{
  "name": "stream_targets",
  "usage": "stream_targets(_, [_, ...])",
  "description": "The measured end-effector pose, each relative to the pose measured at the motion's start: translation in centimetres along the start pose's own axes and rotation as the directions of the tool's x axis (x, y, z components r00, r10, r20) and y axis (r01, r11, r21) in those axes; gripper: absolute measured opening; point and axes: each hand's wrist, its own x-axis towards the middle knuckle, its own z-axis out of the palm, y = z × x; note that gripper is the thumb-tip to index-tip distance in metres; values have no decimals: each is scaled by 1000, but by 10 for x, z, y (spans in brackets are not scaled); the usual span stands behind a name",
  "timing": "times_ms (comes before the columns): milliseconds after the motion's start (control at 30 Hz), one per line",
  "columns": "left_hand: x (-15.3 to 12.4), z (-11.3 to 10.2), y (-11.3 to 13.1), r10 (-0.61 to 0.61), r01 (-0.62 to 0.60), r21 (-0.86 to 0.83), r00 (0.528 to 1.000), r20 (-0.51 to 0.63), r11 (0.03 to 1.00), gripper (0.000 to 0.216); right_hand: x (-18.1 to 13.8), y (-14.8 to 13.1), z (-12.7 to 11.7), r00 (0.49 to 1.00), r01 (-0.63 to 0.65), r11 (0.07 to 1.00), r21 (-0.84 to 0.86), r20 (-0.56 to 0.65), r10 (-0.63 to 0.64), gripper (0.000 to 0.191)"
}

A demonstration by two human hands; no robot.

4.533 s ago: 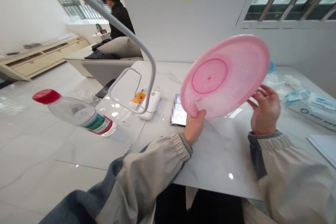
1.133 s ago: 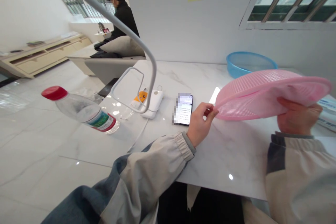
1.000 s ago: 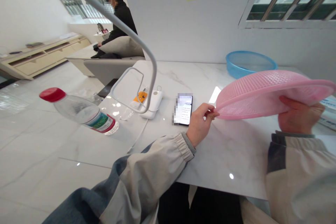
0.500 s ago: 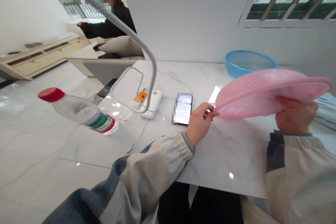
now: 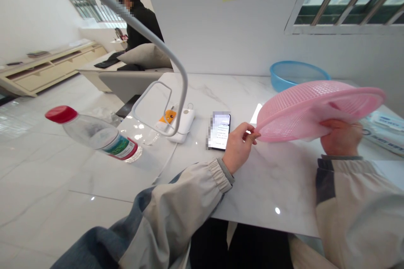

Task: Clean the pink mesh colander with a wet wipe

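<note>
A pink mesh basket (image 5: 293,100) is held tilted above the marble-look table, its opening turned toward the right and toward me. My left hand (image 5: 240,145) pinches its left rim between thumb and fingers. At the basket's inner side, my right hand (image 5: 341,138) is closed on a thin, pale, soft cloth (image 5: 307,125) that looks pinkish against the plastic. The cloth rests against the inside of the basket, and the fingers are partly hidden. Just left of my left hand lies a lit phone (image 5: 220,131). Behind the pink basket stands a blue basket (image 5: 280,83).
Blue-and-white packages (image 5: 386,134) lie at the right. A water bottle (image 5: 101,134) with a red cap, a white device (image 5: 183,125) with a cable, and a grey curved stand arm (image 5: 181,63) are at left. Another person (image 5: 143,25) sits beyond the partition.
My right hand and the cloth have moved left along the basket's inside. The basket's right end has shifted slightly left. The other person has lowered an outstretched arm.
</note>
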Motion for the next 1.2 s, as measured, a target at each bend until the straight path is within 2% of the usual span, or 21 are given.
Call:
stream_targets(267, [-2, 0, -1, -28, 23, 70, 997, 76, 997, 19, -11, -4, 11, 981, -193, 981, -13, -5, 193, 47])
stream_targets(533, [-7, 1, -1, -16, -7, 144, 987, 159, 990, 20, -8, 2, 4, 978, -208, 978, -27, -13, 208, 37])
stream_targets(700, [-10, 2, -6, 26, -71, 178, 970, 243, 981, 16, -10, 5, 4, 970, -242, 969, -42, -1, 242, 34])
stream_targets(933, [-12, 5, -11, 54, -124, 209, 948, 315, 970, 21, -12, 7, 3, 960, -280, 958, -55, 12, 281, 48])
stream_targets(1200, [-13, 5, -14, 88, -162, 198, 938, 335, 967, 18, -15, 6, 3, 954, -298, 954, -20, 26, 299, 48])
